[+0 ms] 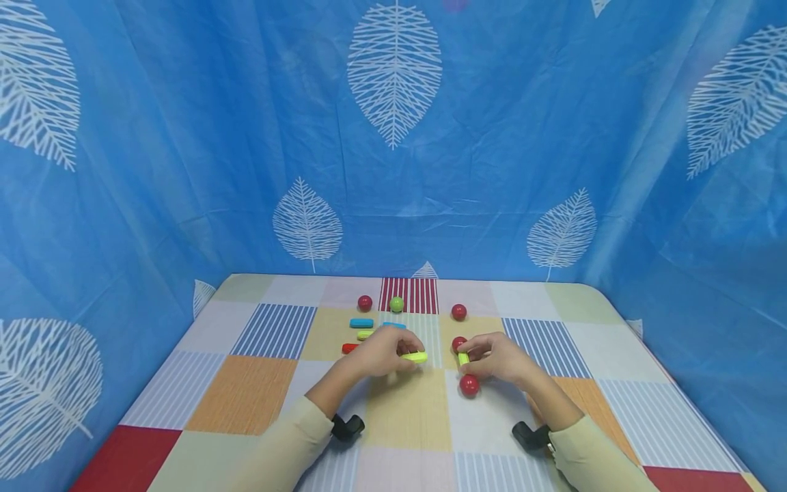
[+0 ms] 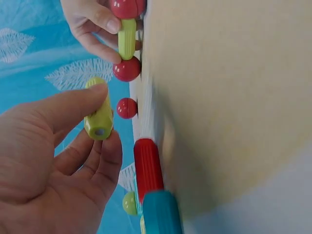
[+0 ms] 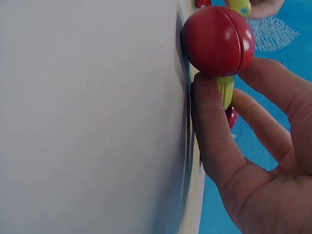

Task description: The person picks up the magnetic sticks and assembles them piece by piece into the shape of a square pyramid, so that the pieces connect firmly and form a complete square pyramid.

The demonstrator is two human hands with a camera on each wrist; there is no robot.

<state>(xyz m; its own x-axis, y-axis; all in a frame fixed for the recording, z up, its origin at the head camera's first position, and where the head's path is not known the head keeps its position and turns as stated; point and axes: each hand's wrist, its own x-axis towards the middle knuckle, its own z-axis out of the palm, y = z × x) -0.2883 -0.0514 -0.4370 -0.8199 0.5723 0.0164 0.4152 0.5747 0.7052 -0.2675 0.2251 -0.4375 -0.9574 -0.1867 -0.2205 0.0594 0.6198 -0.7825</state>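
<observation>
left hand (image 1: 387, 352): grasping, thumb and fingers pinching one yellow-green rod (image 1: 415, 357), lower centre of the head frame.
right hand (image 1: 501, 357): grasping a second yellow-green rod (image 1: 464, 359), a little further right, with an upper red ball (image 1: 458, 344) above it and a lower red ball (image 1: 469, 386) below.
left wrist view: a round hole in the held rod's near end, too small to make out from the head; also more of the red rod (image 2: 147, 165), partly hidden by the left hand in the head view.
right wrist view: the lower ball large at top, a seam around it; fingers cover much of its rod.
head view: a far red ball (image 1: 365, 303) left of the green ball (image 1: 396, 304), near centre.
rod look: bright, ridged lengthwise.
ball look: round, glossy.
</observation>
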